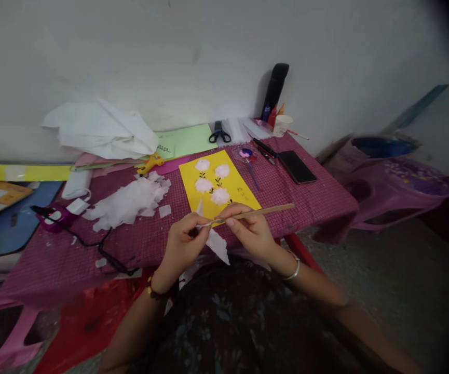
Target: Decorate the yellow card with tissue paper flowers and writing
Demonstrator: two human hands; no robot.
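Observation:
My left hand (183,243) is closed in a pinch on a piece of thin white paper (218,246), which hangs down below the fingertips. In my right hand (252,229) is a light brown wooden stick (274,210), its long end pointing right. The stick's other end meets the white paper between my fingertips; how they join there is too small to tell. Just beyond both hands lies a yellow card (188,176) bearing several pale pink-white paper flowers (220,196) with dark leaf marks.
A heap of white paper squares (128,202) is left of the card. Behind are a yellow glue gun (150,164), scissors (219,133) and green paper (193,137). To the right lie a phone (297,167) and pens (263,150). Black-framed glasses (113,259) rest at front left.

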